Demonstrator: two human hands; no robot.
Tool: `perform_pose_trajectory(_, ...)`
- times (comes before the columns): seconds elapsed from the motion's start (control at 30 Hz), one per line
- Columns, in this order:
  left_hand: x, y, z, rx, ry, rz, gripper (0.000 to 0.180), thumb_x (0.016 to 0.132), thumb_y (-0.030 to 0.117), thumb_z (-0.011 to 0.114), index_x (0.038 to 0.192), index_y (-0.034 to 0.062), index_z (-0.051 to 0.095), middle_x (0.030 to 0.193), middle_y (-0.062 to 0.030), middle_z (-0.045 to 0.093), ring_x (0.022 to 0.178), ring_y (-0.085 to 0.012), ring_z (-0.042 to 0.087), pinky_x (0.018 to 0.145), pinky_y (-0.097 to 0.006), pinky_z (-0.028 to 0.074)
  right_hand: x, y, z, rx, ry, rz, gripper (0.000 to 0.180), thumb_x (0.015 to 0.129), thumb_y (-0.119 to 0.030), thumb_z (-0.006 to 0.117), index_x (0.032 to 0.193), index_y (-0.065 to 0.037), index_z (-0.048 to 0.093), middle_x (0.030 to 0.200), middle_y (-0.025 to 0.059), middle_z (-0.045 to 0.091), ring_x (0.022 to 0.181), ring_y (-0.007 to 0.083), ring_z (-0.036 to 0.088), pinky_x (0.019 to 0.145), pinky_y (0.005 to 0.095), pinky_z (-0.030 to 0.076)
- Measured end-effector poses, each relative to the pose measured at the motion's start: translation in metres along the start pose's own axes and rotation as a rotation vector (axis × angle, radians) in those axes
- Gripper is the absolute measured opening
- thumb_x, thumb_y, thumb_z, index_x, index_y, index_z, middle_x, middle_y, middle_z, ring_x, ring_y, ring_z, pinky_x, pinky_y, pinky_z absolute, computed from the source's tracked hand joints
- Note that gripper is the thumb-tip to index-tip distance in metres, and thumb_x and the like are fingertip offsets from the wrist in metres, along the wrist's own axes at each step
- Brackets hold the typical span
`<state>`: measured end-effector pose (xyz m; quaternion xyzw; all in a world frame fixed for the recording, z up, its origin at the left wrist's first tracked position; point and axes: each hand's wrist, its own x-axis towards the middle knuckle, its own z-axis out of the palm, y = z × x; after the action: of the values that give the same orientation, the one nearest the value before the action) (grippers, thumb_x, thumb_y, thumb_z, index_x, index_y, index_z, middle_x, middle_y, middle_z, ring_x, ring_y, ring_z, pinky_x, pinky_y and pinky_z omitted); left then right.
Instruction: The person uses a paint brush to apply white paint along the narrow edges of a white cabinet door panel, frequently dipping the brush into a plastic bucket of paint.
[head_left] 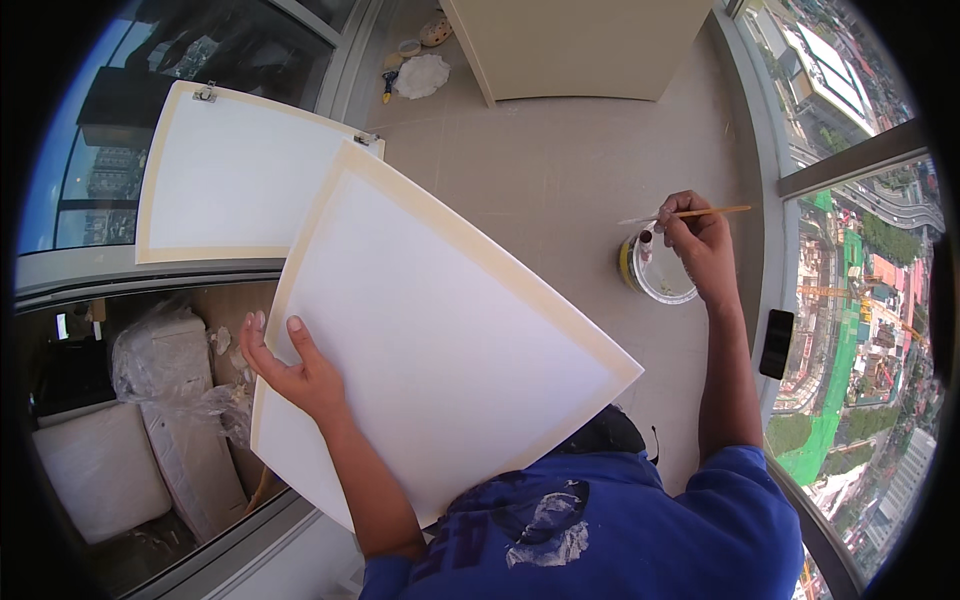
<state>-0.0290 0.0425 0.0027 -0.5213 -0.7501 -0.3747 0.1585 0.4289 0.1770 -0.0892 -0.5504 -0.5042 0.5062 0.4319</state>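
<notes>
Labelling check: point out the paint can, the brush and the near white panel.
paint can (662, 285): head view, on its rim.
brush (715, 211): head view, on the wooden handle.
near white panel (440, 330): head view, middle of its white face.

Two white panels (430, 330) (225, 175), one paintbrush (690, 213), one paint can (655, 270), one black phone (776, 343), two hands (295, 370) (700, 240).

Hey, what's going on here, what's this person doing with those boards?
A person in a blue shirt holds a large white panel with a cream border by its left edge with the left hand. The right hand holds a thin brush over a small open paint can on the tiled floor. A second, similar panel with metal hinges leans by the window behind.
</notes>
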Motion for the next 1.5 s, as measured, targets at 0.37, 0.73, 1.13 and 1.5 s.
perform_pose_trajectory(0.37,0.000,-0.001,0.006,-0.051,-0.005,0.046,0.044,0.105,0.019,0.066,0.141,-0.0027,0.053,0.149,-0.0183,0.047,0.138,-0.0334,0.048,0.117,-0.048,0.039,-0.013,0.113,-0.050,-0.590,0.229,0.163,0.028,0.088,-0.020,0.066,0.103,-0.001,0.079,0.084,0.0205,0.076,0.077,0.0323,0.076,0.074,0.0409,0.058)
perform_pose_trajectory(0.73,-0.006,-0.005,0.006,-0.214,0.021,-0.085,0.047,0.100,0.018,0.070,0.139,-0.0034,0.053,0.151,-0.0228,0.046,0.141,-0.0404,0.045,0.117,-0.053,0.037,0.045,0.227,-0.046,-0.573,0.068,0.418,0.027,0.090,-0.015,0.061,0.093,0.006,0.078,0.076,0.0147,0.074,0.063,0.0234,0.074,0.049,0.0381,0.060)
perform_pose_trajectory(1.13,-0.012,-0.011,-0.003,-0.135,0.008,-0.044,0.044,0.104,0.016,0.067,0.140,-0.0022,0.053,0.148,-0.0201,0.050,0.140,-0.0365,0.048,0.117,-0.050,0.039,0.069,0.247,-0.032,-0.628,-0.026,0.495,0.038,0.090,-0.027,0.058,0.098,0.007,0.072,0.082,0.0192,0.073,0.066,0.0286,0.074,0.056,0.0408,0.060)
perform_pose_trajectory(1.5,-0.008,-0.019,0.004,-0.137,0.023,-0.028,0.040,0.106,0.018,0.066,0.139,-0.0016,0.055,0.143,-0.0172,0.055,0.133,-0.0300,0.054,0.117,-0.044,0.039,0.061,0.243,-0.036,-0.736,-0.033,0.584,0.038,0.088,-0.023,0.058,0.098,0.009,0.075,0.087,0.0241,0.076,0.072,0.0346,0.077,0.069,0.0442,0.062)
